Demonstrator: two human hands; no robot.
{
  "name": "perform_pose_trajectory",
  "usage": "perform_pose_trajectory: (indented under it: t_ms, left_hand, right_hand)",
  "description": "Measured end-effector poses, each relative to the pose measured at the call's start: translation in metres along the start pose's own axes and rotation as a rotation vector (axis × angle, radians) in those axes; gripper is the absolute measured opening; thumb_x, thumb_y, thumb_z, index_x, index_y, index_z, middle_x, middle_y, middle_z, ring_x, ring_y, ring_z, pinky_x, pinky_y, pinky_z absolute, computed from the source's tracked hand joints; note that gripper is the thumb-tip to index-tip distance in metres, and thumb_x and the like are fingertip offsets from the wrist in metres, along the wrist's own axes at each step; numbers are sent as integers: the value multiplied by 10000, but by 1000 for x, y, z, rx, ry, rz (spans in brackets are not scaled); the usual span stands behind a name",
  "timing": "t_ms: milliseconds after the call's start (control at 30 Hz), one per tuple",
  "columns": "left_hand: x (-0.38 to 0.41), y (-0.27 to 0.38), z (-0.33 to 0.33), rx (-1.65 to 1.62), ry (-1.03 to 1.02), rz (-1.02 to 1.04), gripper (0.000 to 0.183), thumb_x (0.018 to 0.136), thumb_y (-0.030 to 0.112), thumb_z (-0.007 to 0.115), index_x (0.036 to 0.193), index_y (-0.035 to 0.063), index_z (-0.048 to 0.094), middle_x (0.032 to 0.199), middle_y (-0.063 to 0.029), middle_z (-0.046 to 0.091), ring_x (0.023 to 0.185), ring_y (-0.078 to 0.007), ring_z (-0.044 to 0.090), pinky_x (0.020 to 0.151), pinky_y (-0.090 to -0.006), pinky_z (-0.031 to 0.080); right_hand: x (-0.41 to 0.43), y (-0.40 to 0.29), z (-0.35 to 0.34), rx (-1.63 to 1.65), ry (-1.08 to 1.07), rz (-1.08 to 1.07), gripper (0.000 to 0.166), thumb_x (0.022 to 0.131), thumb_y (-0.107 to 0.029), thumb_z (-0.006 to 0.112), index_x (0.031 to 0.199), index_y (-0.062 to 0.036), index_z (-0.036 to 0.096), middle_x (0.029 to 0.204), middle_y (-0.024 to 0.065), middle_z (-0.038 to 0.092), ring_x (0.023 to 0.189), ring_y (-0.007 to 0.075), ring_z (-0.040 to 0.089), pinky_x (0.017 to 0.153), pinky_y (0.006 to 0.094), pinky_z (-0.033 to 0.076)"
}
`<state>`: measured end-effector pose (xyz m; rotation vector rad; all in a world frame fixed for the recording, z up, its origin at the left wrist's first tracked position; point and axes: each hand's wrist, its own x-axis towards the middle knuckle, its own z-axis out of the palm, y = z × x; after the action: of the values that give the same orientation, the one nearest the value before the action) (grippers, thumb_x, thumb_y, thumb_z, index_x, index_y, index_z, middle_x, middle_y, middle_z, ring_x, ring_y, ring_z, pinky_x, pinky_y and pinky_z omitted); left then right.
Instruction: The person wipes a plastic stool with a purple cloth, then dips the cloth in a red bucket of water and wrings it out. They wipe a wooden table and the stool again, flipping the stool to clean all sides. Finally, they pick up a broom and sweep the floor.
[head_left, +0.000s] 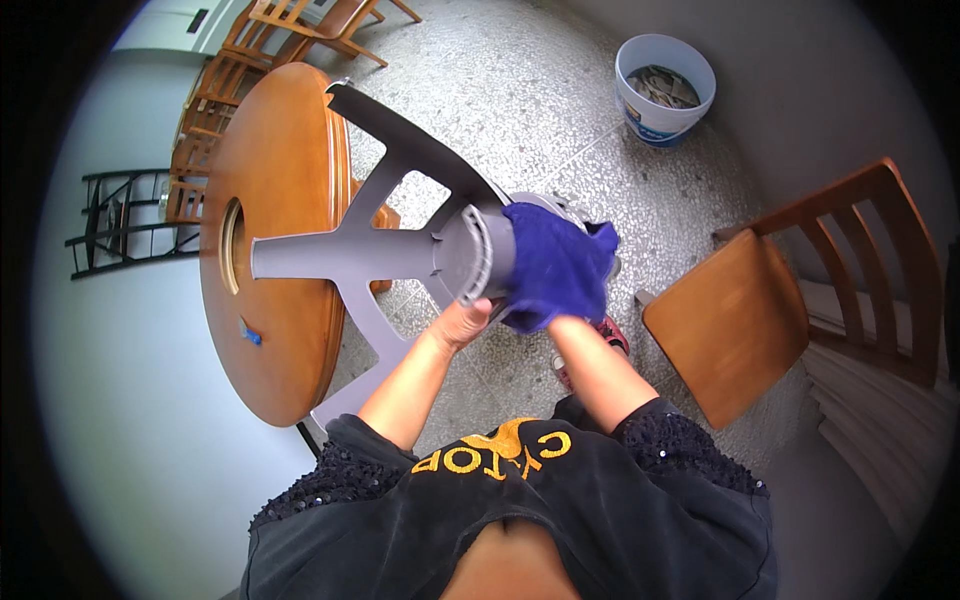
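A grey plastic piece of furniture (330, 255), probably a stool or chair, is held tipped on its side, with its branching legs or frame spreading left. My left hand (466, 322) grips it low on its round, ribbed end, thumb toward the rim. A purple-blue cloth (559, 262) drapes over the right side of that round part. My right hand is hidden beneath the cloth; only the wrist and forearm come out below it. The cloth lies pressed against the grey plastic.
A round wooden table (277, 375) with a central hole stands at left, a small blue object (251, 332) on it. A wooden chair (727, 322) is at right. A white bucket (664, 90) holds dark liquid and pale pieces. Several wooden chairs (206, 142) line the far left.
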<state>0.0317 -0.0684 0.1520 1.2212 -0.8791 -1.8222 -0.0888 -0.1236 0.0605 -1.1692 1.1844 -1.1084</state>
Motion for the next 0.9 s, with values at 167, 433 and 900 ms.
perform_pose_trajectory:
  t_ms: [167,433,900]
  left_hand:
    - [13,24,32,33,-16,-101,1301,475,706,655,1386,89,-38,1429,-178,91,1321,-244,134,1064,-351,123]
    - [9,-10,8,55,-137,164,1200,568,661,620,1383,76,-39,1424,-197,95,1315,-253,156,1069,-375,131]
    - [-165,-15,20,739,599,298,252,724,176,679,911,15,627,904,-98,645,798,-201,633,731,-293,496]
  right_hand:
    - [67,7,-18,-407,-105,-118,304,701,-111,553,977,14,548,873,172,552,849,309,538,810,379,403]
    - [89,-42,-15,-1046,-421,-491,297,683,-102,557,954,19,568,849,181,569,827,315,554,797,382,413]
    - [96,-227,-93,-844,-313,-314,435,841,-272,515,1186,-11,470,1200,144,504,1104,209,476,916,322,372]
